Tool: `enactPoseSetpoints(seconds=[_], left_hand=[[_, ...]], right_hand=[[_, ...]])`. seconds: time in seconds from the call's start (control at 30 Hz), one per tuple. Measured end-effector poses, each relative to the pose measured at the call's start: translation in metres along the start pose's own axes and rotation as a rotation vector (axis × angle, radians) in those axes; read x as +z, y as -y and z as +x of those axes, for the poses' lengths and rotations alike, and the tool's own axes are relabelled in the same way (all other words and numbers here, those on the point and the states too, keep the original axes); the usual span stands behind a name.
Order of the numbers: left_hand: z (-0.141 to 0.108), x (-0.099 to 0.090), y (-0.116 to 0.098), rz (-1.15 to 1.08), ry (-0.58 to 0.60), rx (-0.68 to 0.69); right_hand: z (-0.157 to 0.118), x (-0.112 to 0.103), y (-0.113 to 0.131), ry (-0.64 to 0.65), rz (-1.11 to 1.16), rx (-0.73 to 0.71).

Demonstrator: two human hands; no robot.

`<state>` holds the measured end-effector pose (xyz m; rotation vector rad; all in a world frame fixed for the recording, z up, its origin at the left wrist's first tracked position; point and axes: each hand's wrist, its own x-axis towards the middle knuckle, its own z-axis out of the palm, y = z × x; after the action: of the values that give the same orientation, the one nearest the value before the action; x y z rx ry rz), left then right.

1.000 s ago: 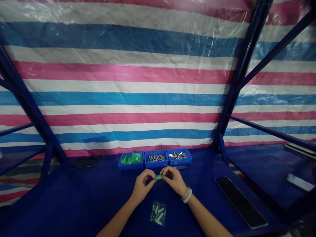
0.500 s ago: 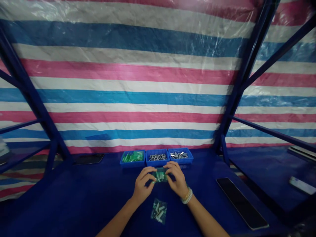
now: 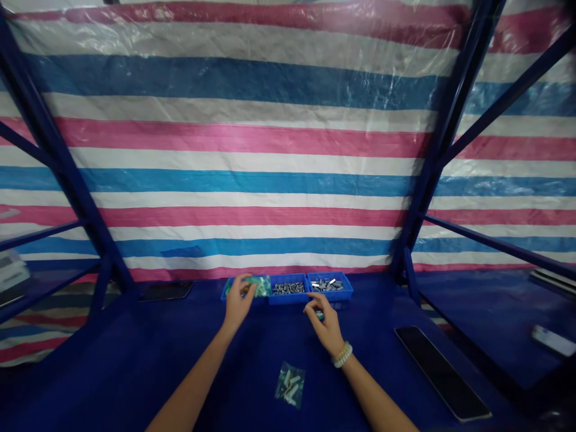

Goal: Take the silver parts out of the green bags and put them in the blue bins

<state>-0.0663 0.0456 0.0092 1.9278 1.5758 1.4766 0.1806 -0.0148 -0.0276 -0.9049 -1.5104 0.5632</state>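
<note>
While my left hand (image 3: 237,301) pinched a greenish packet (image 3: 263,286) by the bench's back edge (image 3: 207,295), the packet stuck out right of those fingers, over a tray (image 3: 260,300); couldn't tell if my right hand (image 3: 326,323) held anything.

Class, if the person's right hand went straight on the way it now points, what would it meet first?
Probably the middle blue bin of small metal parts, near its right end, just beyond the right hand. The hand's height is hard to judge, so it might pass over it.
</note>
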Motion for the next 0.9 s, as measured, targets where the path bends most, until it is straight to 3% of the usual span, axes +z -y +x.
enactPoseSetpoints(seconds=[0.17, 0.3, 0.47, 0.6, 0.9], left_hand=[[0.055, -0.032, 0.028, 0.167, -0.020, -0.029], [0.068, -0.047, 0.039, 0.291, -0.006, -0.051], [0.074, -0.061, 0.030, 0.447, 0.023, 0.017], [0.077, -0.055, 0.021, 0.549, 0.140, 0.092], [0.067, -0.013, 0.022, 0.666, 0.339, 0.126]], right_hand=[[0.004, -0.004, -0.009, -0.072, 0.088, 0.081], [0.006, -0.007, -0.012, -0.101, 0.121, 0.136], [0.006, -0.008, -0.013, -0.114, 0.118, 0.150], [0.006, -0.008, -0.013, -0.116, 0.110, 0.150], [0.007, -0.011, -0.013, -0.142, 0.098, 0.134]])
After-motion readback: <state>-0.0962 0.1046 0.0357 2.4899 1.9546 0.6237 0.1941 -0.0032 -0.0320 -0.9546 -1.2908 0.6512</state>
